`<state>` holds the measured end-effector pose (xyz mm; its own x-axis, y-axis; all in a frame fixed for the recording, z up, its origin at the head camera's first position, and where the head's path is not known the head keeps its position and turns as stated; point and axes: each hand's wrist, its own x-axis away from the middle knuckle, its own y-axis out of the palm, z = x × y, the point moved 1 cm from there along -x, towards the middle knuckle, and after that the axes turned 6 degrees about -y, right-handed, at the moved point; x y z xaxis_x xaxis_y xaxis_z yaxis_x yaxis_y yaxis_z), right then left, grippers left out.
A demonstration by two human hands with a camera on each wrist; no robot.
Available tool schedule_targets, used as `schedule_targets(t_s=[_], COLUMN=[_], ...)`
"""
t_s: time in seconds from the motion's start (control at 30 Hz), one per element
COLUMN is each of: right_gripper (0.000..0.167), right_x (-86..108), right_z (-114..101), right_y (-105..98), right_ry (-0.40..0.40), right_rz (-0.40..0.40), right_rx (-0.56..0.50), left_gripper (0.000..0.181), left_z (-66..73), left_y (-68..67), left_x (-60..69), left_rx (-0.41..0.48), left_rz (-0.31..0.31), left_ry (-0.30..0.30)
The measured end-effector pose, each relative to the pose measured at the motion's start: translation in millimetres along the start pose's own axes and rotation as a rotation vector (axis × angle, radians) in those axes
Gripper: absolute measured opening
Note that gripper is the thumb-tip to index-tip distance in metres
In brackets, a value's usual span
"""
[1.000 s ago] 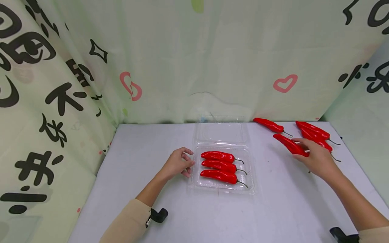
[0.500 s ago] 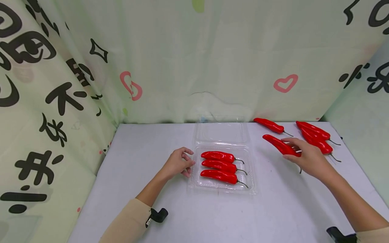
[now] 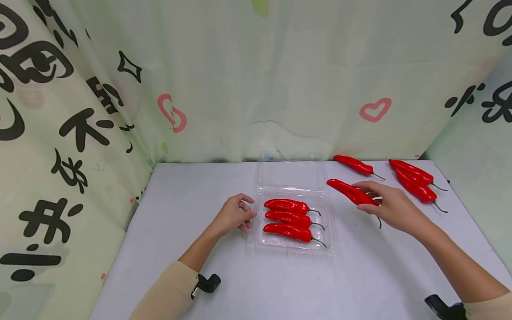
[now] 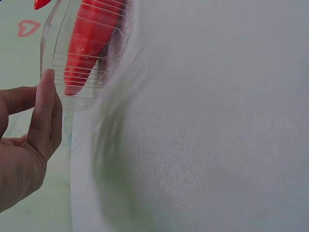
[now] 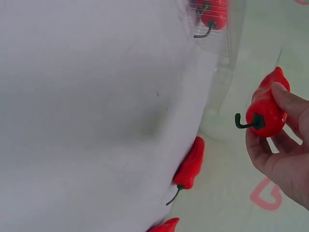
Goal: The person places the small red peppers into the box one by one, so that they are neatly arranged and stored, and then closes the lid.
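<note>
Between the thumb and fingers of my right hand (image 3: 394, 206) a red pepper (image 3: 349, 191) is pinched, its tip toward the clear plastic box (image 3: 332, 231); in the right wrist view the pepper (image 5: 266, 113) shows its green stem end, with the hand (image 5: 287, 145) around it. The box lies with its lid (image 3: 292, 175) folded back, and three red peppers (image 3: 288, 218) rest in it side by side. My left hand (image 3: 235, 214) is at the box's left edge, fingers loosely bent; in the left wrist view a fingertip of that hand (image 4: 34, 130) meets the box wall (image 4: 79, 102).
At the table's back right lie a single red pepper (image 3: 354, 164) and two more (image 3: 416, 182) close together. A patterned curtain (image 3: 248, 89) stands behind the white table (image 3: 192, 186). Black devices are strapped at both wrists.
My right hand has moved left toward the box, carrying the pepper away from the two at the right. The left hand and the box have stayed put.
</note>
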<state>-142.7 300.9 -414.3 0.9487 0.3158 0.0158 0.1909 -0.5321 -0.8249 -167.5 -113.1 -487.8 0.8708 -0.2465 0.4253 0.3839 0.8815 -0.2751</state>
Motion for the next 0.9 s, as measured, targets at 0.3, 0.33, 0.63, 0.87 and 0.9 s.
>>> schedule_targets(t_s=[0.3, 0.33, 0.63, 0.87, 0.9], right_gripper=[0.065, 0.064, 0.059, 0.057, 0.056], right_x=[-8.2, -9.3, -20.0, -28.2, -29.2], right_z=[-16, -18, -31, -43, -45], right_y=[6, 7, 19, 29, 31], right_ry=[-0.096, -0.102, -0.206, -0.269, -0.280], right_rz=[-0.009, -0.015, -0.059, -0.089, -0.094], right_rx=[-0.024, -0.031, -0.044, -0.029, -0.032], left_gripper=[0.039, 0.039, 0.040, 0.039, 0.039], left_z=[0.5, 0.5, -0.8, -1.2, -1.1], left_y=[0.2, 0.2, 0.2, 0.1, 0.1], left_x=[-0.5, -0.6, -0.7, -1.2, -1.2], left_rx=[-0.008, -0.006, -0.010, -0.003, -0.003], left_rz=[0.007, 0.007, 0.007, 0.006, 0.006], left_ry=[0.003, 0.004, -0.001, 0.007, 0.007])
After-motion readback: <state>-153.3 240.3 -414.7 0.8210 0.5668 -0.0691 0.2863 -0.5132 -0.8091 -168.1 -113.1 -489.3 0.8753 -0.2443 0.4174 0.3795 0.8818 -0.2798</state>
